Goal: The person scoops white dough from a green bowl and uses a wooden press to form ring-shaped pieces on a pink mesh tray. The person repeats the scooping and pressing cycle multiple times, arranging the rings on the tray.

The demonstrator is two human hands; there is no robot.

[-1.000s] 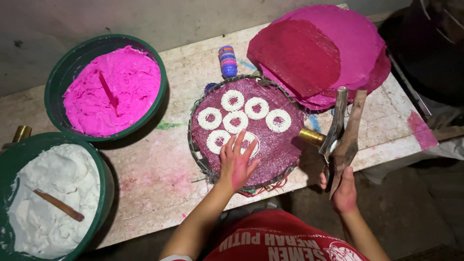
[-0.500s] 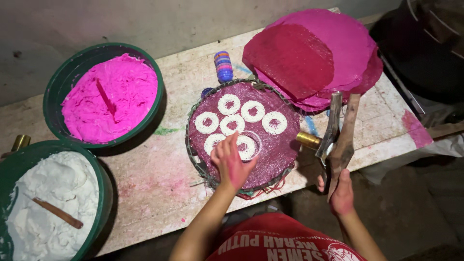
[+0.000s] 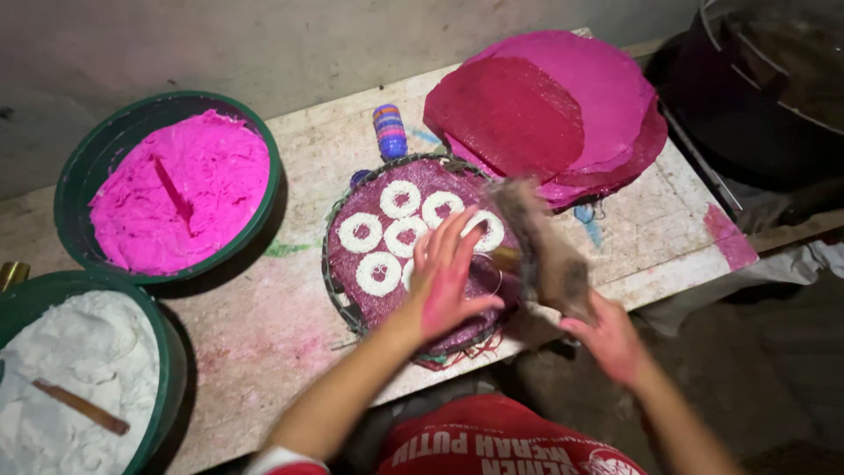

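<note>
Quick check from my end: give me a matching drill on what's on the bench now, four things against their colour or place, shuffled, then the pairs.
Things:
1. Paste in the far green bowl
2. Paste in the near green bowl
3. Rings on the round tray
4. Stack of round sheets

Descriptions:
A. White, with a wooden stick lying in it
B. Bright pink, with a groove through it
C. Red and pink, at the bench's far right
D. White, under the left hand

Pairs: 1-B, 2-A, 3-D, 4-C
</note>
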